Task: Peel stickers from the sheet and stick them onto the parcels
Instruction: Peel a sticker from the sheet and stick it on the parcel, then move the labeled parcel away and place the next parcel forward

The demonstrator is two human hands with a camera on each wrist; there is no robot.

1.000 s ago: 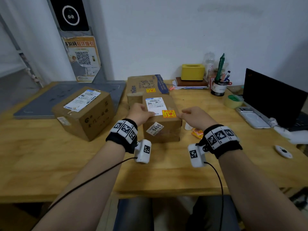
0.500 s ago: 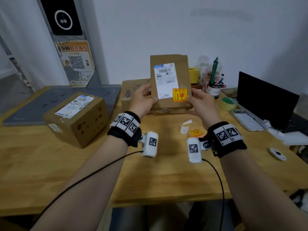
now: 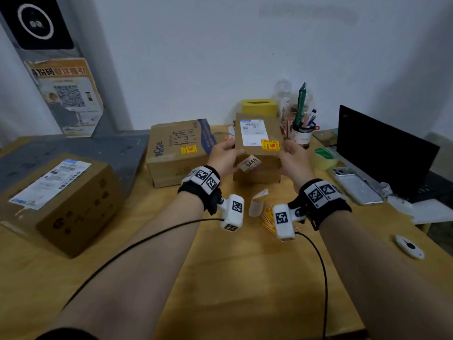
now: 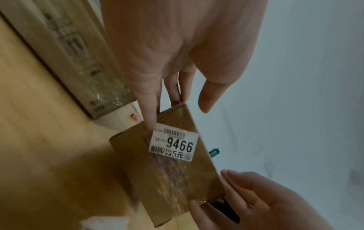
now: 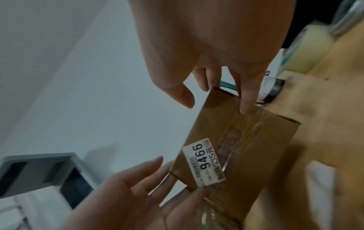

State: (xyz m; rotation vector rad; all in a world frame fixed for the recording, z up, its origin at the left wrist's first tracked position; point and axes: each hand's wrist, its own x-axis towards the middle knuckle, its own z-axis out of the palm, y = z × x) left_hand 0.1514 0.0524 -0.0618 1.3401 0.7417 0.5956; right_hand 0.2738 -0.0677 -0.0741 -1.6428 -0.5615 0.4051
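I hold a small cardboard parcel (image 3: 257, 168) by its two ends, low over the back of the table. My left hand (image 3: 224, 157) holds the left end and my right hand (image 3: 290, 155) the right end. Its top carries a white shipping label and a yellow-red sticker (image 3: 270, 145). The near face bears a white "9466" label (image 4: 174, 145), also seen in the right wrist view (image 5: 204, 161). The sticker sheets (image 3: 268, 217) and a curled backing paper (image 3: 257, 204) lie on the table between my wrists. A second parcel (image 3: 176, 153) has a yellow sticker (image 3: 188, 150).
A large parcel (image 3: 61, 200) stands at the left on the wooden table (image 3: 245, 278). Behind the held parcel are a yellow tissue box (image 3: 258, 107) and a pen cup (image 3: 302, 133). A tape roll (image 3: 324, 157), phone (image 3: 355, 185) and laptop (image 3: 384, 153) fill the right side.
A second ago the parcel stood on the table under my hands. I then lifted it upright before me, and now it has gone down and away toward the back of the table.
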